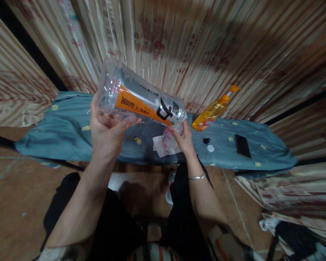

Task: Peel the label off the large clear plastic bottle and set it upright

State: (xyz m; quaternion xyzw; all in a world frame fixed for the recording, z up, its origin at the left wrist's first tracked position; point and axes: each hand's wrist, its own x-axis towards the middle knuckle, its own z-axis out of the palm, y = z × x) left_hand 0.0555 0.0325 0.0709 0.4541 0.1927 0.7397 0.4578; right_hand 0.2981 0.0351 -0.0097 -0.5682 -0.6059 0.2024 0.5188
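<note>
My left hand grips the wide end of a large clear plastic bottle with an orange label, holding it tilted, neck down to the right, above a blue-grey cloth-covered table. My right hand is closed at the bottle's neck, its fingers around a small piece I cannot make out. A white tissue lies on the cloth just under that hand.
An orange dish-soap bottle stands tilted on the cloth to the right. Beside it lie a small black cap, a white cap and a black phone. Striped curtains hang behind. Brown tile floor lies below.
</note>
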